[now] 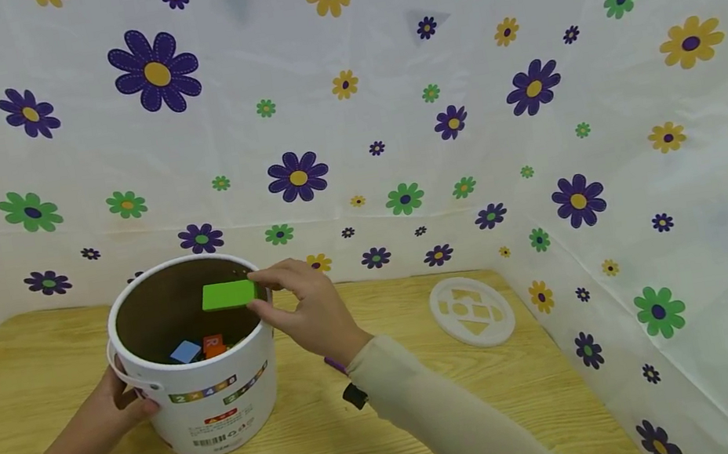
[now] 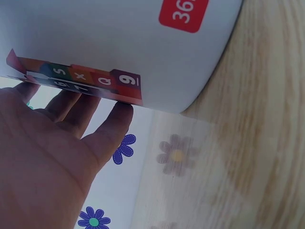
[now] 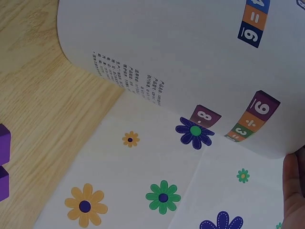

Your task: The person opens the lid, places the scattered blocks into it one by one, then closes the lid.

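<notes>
A white bucket (image 1: 248, 396) with printed sums on its side stands on the table. My right hand (image 1: 308, 303) pinches a bright green rectangular block (image 1: 225, 296) between thumb and fingers, over the bucket's right rim. Inside the bucket lie a light blue block (image 1: 186, 351) and a red block (image 1: 212, 341) marked with a letter, among others half hidden by the wall. My left hand (image 1: 104, 419) rests against the bucket's left side, by the handle. In the left wrist view, its extended fingers (image 2: 112, 126) touch the printed wall. The right wrist view shows only part of the right hand (image 3: 294, 191).
To the right on the wooden table (image 1: 428, 407) lies a white disc (image 1: 450, 330) with shaped cutouts. Purple blocks (image 3: 4, 144) sit on the table beside the bucket, mostly behind the right forearm in the head view. A flowered cloth (image 1: 389, 112) hangs behind and to the right.
</notes>
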### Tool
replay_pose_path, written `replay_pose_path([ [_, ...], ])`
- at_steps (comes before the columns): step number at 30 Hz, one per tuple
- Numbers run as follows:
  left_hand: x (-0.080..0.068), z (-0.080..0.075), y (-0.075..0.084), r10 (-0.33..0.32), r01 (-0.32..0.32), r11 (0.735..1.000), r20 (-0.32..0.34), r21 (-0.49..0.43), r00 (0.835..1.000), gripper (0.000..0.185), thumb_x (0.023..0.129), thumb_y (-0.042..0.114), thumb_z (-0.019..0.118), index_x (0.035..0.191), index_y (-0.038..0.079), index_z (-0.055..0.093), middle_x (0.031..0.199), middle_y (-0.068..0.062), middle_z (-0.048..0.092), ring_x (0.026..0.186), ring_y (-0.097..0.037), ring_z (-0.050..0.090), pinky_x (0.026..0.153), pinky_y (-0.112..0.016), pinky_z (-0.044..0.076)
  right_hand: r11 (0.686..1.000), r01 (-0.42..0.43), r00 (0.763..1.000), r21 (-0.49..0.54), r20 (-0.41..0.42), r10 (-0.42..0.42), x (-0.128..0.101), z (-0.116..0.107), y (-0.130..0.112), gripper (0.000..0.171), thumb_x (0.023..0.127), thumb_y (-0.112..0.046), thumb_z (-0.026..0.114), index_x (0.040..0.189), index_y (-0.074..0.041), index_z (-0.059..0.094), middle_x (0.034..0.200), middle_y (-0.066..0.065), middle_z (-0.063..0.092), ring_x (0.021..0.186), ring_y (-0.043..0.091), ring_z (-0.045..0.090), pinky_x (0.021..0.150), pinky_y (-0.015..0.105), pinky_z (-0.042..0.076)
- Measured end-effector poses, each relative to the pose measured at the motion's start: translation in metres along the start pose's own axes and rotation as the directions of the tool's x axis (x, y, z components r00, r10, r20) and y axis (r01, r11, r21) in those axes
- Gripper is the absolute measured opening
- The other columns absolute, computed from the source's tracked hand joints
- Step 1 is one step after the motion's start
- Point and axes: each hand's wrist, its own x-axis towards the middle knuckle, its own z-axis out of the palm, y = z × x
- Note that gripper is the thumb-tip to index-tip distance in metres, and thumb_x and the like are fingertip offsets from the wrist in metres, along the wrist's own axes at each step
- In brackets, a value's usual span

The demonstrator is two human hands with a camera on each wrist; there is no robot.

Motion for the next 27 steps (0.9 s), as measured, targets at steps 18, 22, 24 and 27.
replay_pose_path([
  [18, -0.003, -0.002, -0.001, 0.004, -0.004, 1.0, -0.002, 0.02, 1.0, 0.09, 0.104, 0.051, 0.054, 0.163, 0.039, -0.012, 0.166, -0.027, 0.011, 0.141, -0.065, 0.022, 0.104, -0.076, 0.034, 1.0, -0.017, 0.993, 0.021, 0.118, 0.015, 0.001, -0.007, 0.003, 0.034, 0.093, -0.018, 0.08, 0.124, -0.006, 0.072, 0.122, 0.004, 0.07, 0.115, 0.015, 0.063, 0.102, 0.026, 0.052],
  [22, -0.002, -0.001, -0.002, -0.005, 0.005, 1.0, -0.005, 0.031, 1.0, 0.091, 0.104, 0.052, 0.055, 0.164, 0.036, -0.012, 0.166, -0.027, 0.011, 0.141, -0.065, 0.022, 0.104, -0.076, 0.033, 0.999, -0.014, 0.989, 0.033, 0.146, 0.009, -0.013, -0.015, 0.018, 0.033, 0.096, -0.016, 0.076, 0.126, -0.004, 0.069, 0.125, 0.007, 0.067, 0.118, 0.016, 0.062, 0.098, 0.025, 0.055],
  [24, -0.002, -0.001, -0.003, -0.003, 0.003, 0.999, -0.008, 0.032, 1.0, 0.092, 0.104, 0.051, 0.056, 0.165, 0.031, -0.01, 0.165, -0.028, 0.012, 0.141, -0.064, 0.023, 0.104, -0.077, 0.032, 0.999, -0.032, 0.986, 0.006, 0.161, 0.031, -0.024, -0.021, 0.03, 0.031, 0.097, -0.016, 0.075, 0.126, -0.005, 0.069, 0.125, 0.007, 0.067, 0.118, 0.016, 0.061, 0.096, 0.022, 0.056],
  [27, -0.002, -0.001, -0.003, -0.001, 0.002, 0.999, -0.01, 0.051, 1.0, 0.092, 0.104, 0.05, 0.056, 0.165, 0.028, -0.008, 0.165, -0.028, 0.015, 0.141, -0.062, 0.024, 0.106, -0.074, 0.035, 0.992, -0.111, 0.972, -0.064, 0.203, 0.121, -0.046, -0.032, 0.053, 0.029, 0.099, -0.016, 0.073, 0.125, -0.006, 0.069, 0.123, 0.006, 0.068, 0.116, 0.019, 0.063, 0.094, 0.024, 0.057],
])
